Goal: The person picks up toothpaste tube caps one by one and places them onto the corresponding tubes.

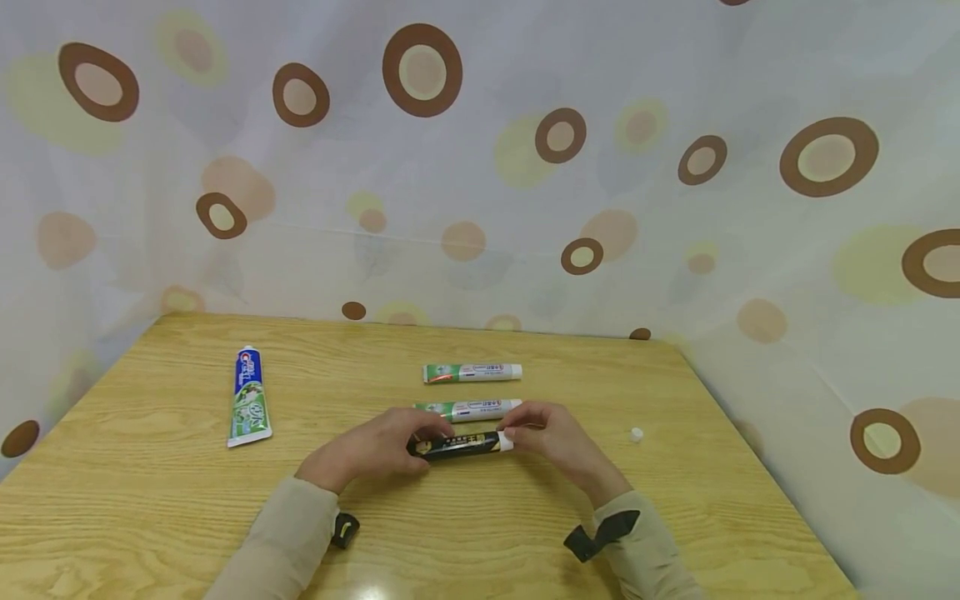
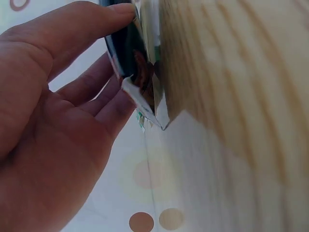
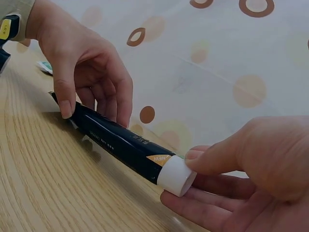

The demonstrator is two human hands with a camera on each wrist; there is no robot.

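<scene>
A black toothpaste tube [image 1: 454,447] with gold print lies sideways between both hands, low over the wooden table. My left hand [image 1: 375,452] pinches its flat crimped end between thumb and fingers, with the thumb on the near side in the right wrist view. At the other end, my right hand [image 1: 558,440] holds the white cap [image 3: 175,175] between thumb and fingertips. The cap sits on the tube. Just behind, close to the fingers of both hands, lies a green-and-white toothpaste tube [image 1: 480,409], partly covered by the left hand.
A second green-and-white tube [image 1: 480,372] lies farther back, parallel to the first. On the left is a blue-and-green toothpaste tube [image 1: 250,398], cap end away. A small white cap [image 1: 637,434] lies right of the right hand. Patterned curtain [image 1: 465,183] borders the table [image 1: 150,517].
</scene>
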